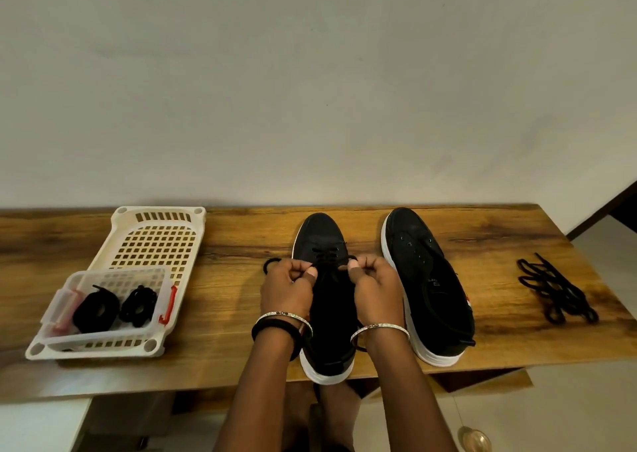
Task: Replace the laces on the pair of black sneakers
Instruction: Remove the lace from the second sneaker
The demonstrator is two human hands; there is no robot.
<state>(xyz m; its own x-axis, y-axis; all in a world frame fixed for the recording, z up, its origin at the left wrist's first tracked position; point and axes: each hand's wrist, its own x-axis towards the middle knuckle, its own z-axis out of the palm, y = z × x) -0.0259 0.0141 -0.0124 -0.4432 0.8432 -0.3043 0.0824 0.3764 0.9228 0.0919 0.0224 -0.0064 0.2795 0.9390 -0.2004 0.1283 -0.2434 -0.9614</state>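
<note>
Two black sneakers with white soles stand on a wooden table (pixel 241 231), toes pointing away from me. The left sneaker (pixel 322 237) has a black lace (pixel 325 256) threaded through its front eyelets. My left hand (pixel 287 288) pinches the lace's left end, which loops out past the knuckles. On the other side my right hand (pixel 374 284) pinches the right end. Both hands hover over that shoe's tongue. The right sneaker (pixel 424 265) has bare eyelets and no lace.
A pile of loose black laces (pixel 555 291) lies at the table's right end. At the left, a white slotted basket (pixel 162 234) holds a clear tub (pixel 113 279) with coiled black laces (pixel 113 306). The table's front edge is just below the shoes' heels.
</note>
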